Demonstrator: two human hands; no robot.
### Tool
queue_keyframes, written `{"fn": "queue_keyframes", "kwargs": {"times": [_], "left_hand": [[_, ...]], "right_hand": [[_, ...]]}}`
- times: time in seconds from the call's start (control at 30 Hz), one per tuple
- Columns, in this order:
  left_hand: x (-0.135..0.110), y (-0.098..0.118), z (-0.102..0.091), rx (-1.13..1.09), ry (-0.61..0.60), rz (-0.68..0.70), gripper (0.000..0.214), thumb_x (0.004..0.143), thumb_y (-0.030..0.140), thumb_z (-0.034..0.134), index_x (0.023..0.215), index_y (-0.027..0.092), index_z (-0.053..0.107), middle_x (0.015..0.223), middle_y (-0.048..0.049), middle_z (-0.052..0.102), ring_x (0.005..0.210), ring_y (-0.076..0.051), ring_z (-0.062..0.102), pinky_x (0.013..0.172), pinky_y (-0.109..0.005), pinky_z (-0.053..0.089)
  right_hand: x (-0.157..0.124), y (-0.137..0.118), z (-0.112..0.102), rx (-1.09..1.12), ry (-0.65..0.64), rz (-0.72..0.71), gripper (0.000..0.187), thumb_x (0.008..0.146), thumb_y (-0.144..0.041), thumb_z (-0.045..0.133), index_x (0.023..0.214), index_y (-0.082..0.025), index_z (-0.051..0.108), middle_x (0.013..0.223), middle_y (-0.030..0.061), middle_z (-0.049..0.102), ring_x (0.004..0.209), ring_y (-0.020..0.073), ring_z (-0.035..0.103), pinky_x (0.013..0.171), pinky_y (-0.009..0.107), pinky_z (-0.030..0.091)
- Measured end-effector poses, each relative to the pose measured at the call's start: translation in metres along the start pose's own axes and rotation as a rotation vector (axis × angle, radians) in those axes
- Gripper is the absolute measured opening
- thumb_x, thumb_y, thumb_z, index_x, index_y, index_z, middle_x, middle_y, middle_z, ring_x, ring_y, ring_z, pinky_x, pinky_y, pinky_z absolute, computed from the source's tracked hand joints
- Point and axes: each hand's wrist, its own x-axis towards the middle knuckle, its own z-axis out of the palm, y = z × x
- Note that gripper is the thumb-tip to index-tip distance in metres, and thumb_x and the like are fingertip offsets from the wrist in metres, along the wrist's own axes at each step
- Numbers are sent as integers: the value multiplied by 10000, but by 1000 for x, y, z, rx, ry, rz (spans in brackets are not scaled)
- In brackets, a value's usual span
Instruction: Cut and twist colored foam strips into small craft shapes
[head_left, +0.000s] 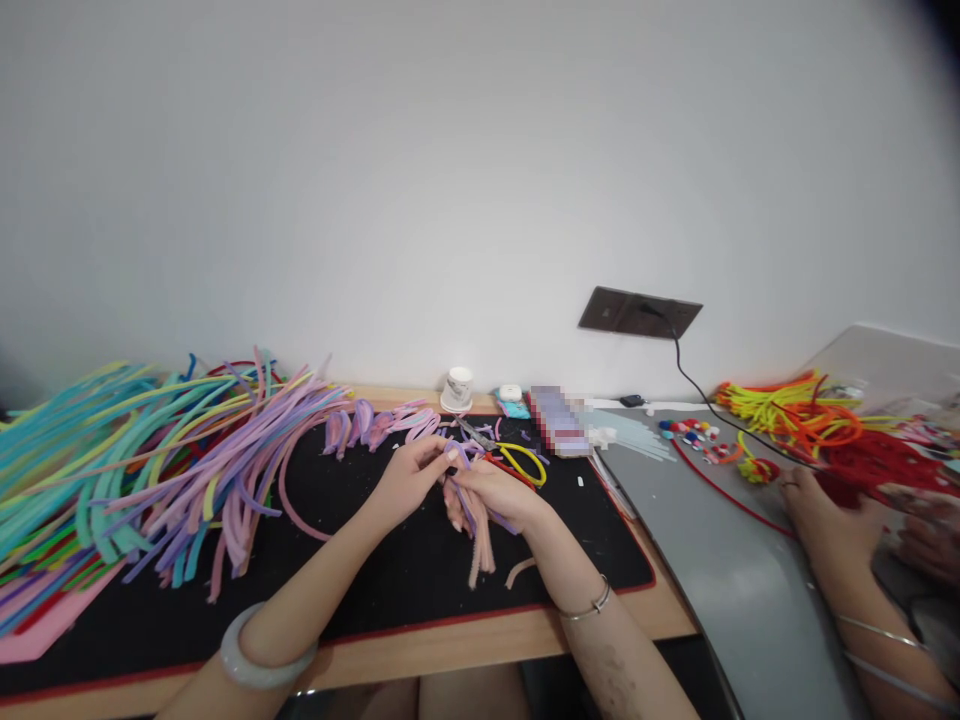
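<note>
My right hand (504,492) is closed around a small bunch of pink and purple pipe cleaners (481,548), whose ends hang down below the fingers. Meeting it from the left, my left hand (411,478) pinches a purple pipe cleaner (459,462) at the top of the bunch. The fingers partly cover where the stems come together. Just behind my right hand lie scissors (529,462) with yellow and red handles. A short pink pipe cleaner (523,570) rests on the black mat (360,590) near my right wrist.
Heaped pipe cleaners (187,470) cover the left side. Bent pink and purple pieces (367,425), a paper cup (457,388) and a phone (559,422) line the back. At right, a co-worker's hand (832,520) is beside red pipe cleaners (877,468); a black cable (697,380) hangs there.
</note>
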Motion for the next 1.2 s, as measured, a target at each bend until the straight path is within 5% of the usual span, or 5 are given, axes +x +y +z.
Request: {"fn": "queue_keyframes", "kwargs": {"times": [0.1, 0.33, 0.63, 1.2], "left_hand": [[1, -3, -4, 77, 45, -5, 216, 811, 356, 546, 762, 150, 594, 599, 28, 541, 521, -99, 485, 514, -216, 380], [2, -4, -5, 113, 14, -80, 264, 800, 406, 539, 732, 158, 597, 538, 37, 520, 460, -98, 469, 470, -215, 373], [2, -4, -6, 125, 71, -141, 250, 748, 401, 603, 795, 157, 624, 517, 40, 546, 455, -103, 499, 436, -196, 358], [1, 0, -13, 266, 18, 34, 212, 801, 308, 545, 876, 150, 664, 739, -24, 645, 526, -119, 590, 536, -242, 499]], "right_hand": [[7, 0, -1, 87, -117, 26, 274, 803, -440, 580, 767, -168, 579, 602, -7, 577, 516, 104, 532, 491, 227, 404], [17, 4, -2, 62, 98, -60, 139, 767, -275, 568, 711, -156, 523, 590, -32, 518, 506, 89, 462, 498, 208, 355], [16, 10, -2, -62, 42, -124, 95, 779, -223, 530, 732, -152, 572, 614, -18, 543, 528, 96, 481, 506, 204, 363], [16, 10, -5, -79, 0, -69, 67, 758, -182, 506, 710, -164, 548, 546, -35, 508, 448, 85, 455, 434, 193, 329]]}}
